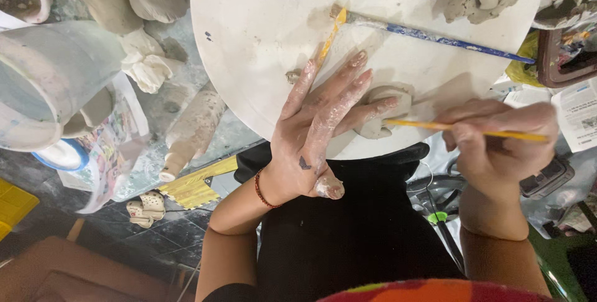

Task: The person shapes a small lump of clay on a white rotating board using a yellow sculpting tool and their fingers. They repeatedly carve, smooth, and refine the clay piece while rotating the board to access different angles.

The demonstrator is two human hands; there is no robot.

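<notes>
Centre frame, a clay-smeared left hand [317,134] lay with fingers spread over a soft clay lump [387,112] on a round white board [261,35]; the right hand [497,143] pinched a thin yellow stick [429,126].

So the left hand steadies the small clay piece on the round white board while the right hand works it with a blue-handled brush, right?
Not quite. In the head view the right hand holds a thin yellow stick tool, not the blue-handled brush, which lies unheld further up the round white board. The left hand does steady the small clay piece.
</notes>
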